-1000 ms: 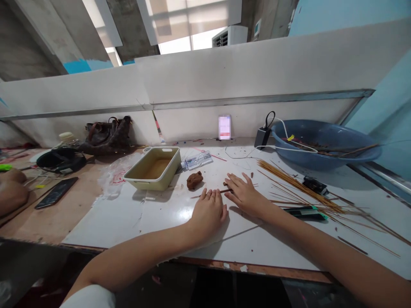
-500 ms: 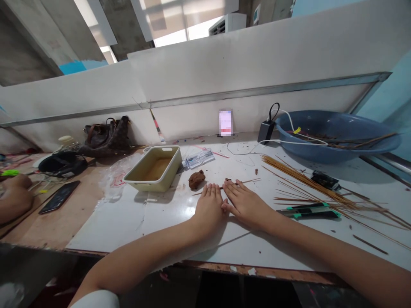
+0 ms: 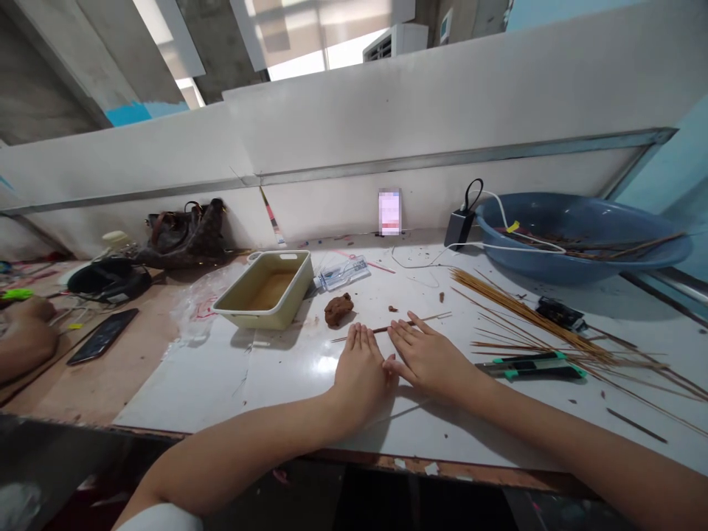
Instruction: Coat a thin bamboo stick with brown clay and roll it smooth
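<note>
My left hand (image 3: 362,367) lies flat with its fingers stretched forward over a thin brown stick (image 3: 383,330). Flat beside it, my right hand (image 3: 430,355) has its fingers on the same stick, and its thumb meets the left hand. The stick runs sideways under the fingertips, thicker and darker in the middle, and its thin ends show on both sides. A brown lump that looks like clay (image 3: 338,310) sits just beyond my left fingers. A small brown crumb (image 3: 392,309) lies past the fingertips. Neither hand grips anything.
A yellowish tub (image 3: 237,318) of brownish liquid stands to the left. On the right are a bundle of thin sticks (image 3: 498,295), a box cutter (image 3: 536,365) and a blue basin (image 3: 580,258). Another person's hand (image 3: 27,332) rests at far left, near a dark phone (image 3: 102,338).
Both hands have drawn back slightly towards me, the fingertips now lying nearer along the stick. More of the stick's middle shows, and the crumb behind it is uncovered.
</note>
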A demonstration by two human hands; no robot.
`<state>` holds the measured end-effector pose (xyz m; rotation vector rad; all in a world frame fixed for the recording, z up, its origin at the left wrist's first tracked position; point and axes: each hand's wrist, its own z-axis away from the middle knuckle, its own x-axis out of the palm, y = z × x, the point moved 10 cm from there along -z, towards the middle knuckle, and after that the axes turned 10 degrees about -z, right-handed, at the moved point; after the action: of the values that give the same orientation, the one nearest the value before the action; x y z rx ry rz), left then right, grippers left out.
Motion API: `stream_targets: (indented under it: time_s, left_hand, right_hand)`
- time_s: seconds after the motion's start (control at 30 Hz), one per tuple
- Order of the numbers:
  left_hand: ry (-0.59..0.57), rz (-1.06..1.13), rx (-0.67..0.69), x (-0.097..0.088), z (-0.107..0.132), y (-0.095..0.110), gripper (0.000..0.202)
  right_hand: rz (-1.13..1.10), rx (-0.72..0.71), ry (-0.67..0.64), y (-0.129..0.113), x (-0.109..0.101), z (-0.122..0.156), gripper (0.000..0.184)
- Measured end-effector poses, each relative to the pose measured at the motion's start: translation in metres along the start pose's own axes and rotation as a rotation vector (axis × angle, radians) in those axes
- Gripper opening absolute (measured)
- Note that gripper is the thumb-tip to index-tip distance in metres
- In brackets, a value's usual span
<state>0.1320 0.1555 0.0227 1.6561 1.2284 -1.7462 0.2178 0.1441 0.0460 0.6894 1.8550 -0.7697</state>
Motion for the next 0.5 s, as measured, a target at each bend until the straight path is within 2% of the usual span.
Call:
stream_targets:
  time_s: [0.1,0.17,0.27,0.4,0.5]
  left_hand:
    - [0.048,0.013,0.004,-0.008,0.003,0.001,0.072]
    - [0.069,0.044,0.057,-0.012,0.002,0.007,0.069]
    - [0.026,0.089,0.125,-0.009,0.0,0.014,0.071]
    - [-0.086,0.108,0.121,0.002,-0.002,0.013,0.078]
    - [-0.11,0.102,0.124,0.006,0.001,0.012,0.077]
  right_hand:
    - [-0.073,-0.01,0.029,0.0,-0.012,0.001,0.056]
    - [-0.096,-0.014,0.039,0.005,-0.012,0.002,0.057]
    - [-0.102,-0.013,0.025,0.012,-0.001,0.003,0.064]
    - [-0.072,0.004,-0.005,0.014,0.017,0.004,0.071]
    - [-0.035,0.006,-0.039,0.009,0.025,0.007,0.073]
